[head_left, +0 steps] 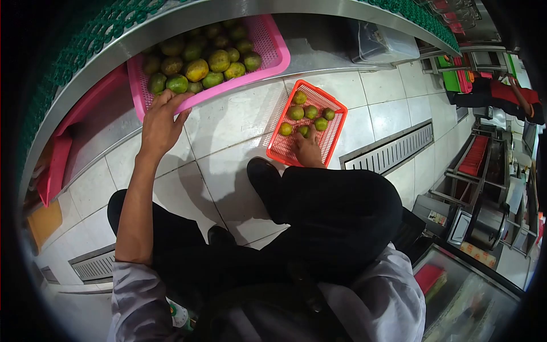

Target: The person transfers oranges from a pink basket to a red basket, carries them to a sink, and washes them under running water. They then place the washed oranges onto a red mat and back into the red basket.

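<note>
A large pink basket (279, 50) full of green and yellow-orange fruit (196, 69) rests on a low metal shelf at the upper left. My left hand (161, 122) is closed over its near rim. On the tiled floor stands a smaller orange-red basket (340, 122) with several green fruits (296, 113) lying in it. My right hand (307, 149) reaches into that basket at its near side, the fingertips touching a green fruit (303, 130) there.
A floor drain grate (393, 149) lies right of the small basket. Green mesh (85, 40) covers the shelf above. A clear plastic box (384, 43) is on the lower shelf. Another person (510, 97) in red and black is at the far right, near metal racks.
</note>
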{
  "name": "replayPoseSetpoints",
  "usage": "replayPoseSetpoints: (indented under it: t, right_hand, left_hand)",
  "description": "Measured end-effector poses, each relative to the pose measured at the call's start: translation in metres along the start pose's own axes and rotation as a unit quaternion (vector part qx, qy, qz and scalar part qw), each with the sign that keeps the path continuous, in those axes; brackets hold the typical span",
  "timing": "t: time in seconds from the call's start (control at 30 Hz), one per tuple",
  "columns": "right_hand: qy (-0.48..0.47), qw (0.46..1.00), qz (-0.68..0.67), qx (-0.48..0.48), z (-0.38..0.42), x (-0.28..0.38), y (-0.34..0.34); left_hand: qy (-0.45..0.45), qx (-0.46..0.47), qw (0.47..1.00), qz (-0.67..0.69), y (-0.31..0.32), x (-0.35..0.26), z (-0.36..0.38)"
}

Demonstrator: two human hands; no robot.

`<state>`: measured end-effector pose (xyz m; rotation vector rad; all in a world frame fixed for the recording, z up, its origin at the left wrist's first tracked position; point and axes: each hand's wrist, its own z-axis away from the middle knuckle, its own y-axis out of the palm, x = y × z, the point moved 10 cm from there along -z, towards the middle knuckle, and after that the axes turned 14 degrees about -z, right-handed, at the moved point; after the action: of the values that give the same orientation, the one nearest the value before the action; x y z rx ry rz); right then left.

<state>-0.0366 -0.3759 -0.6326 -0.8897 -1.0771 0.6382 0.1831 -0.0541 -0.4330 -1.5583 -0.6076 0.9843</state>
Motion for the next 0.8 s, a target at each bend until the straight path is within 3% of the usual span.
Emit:
replayPoseSetpoints:
  t: [0.1,0.23,0.3,0.43,0.5,0.53,0.63,0.67,0.77,0.8]
  right_hand:
    - [0.081,0.99,-0.107,0.034,0.011,0.019,-0.018]
    - [0.102,0.991,-0.079,0.036,-0.027,-0.018,-0.021]
    - [-0.123,0.988,-0.067,-0.071,-0.046,0.016,-0.048]
    - [-0.095,0.99,-0.001,-0.104,-0.087,0.021,-0.041]
    - [-0.011,0.997,0.04,-0.058,-0.108,0.007,-0.023]
    - [0.011,0.999,-0.003,-0.052,-0.111,0.005,-0.02]
    - [-0.04,0.994,0.049,-0.083,-0.086,0.027,-0.032]
    - [-0.011,0.999,0.003,-0.047,-0.083,0.022,-0.04]
    - [-0.008,0.974,-0.021,-0.228,-0.067,-0.023,-0.081]
    - [-0.012,0.966,0.069,-0.25,-0.064,-0.044,-0.079]
  left_hand:
    - [0.003,-0.007,1.0,0.009,-0.001,0.002,-0.001]
    - [-0.003,-0.025,1.0,0.002,-0.006,0.0,-0.001]
    - [0.0,-0.025,1.0,0.003,-0.002,0.0,-0.001]
    - [-0.002,-0.04,0.999,-0.002,-0.001,0.002,-0.002]
    - [-0.004,-0.047,0.999,-0.01,-0.002,0.0,-0.004]
    - [-0.008,-0.05,0.999,-0.018,-0.003,0.0,-0.003]
    - [-0.016,-0.047,0.999,-0.009,-0.003,0.001,-0.002]
    - [-0.018,-0.048,0.999,-0.012,-0.003,0.002,-0.003]
    - [-0.017,-0.06,0.998,-0.019,-0.003,0.003,0.0]
    - [-0.006,-0.063,0.998,-0.018,-0.003,0.002,0.0]
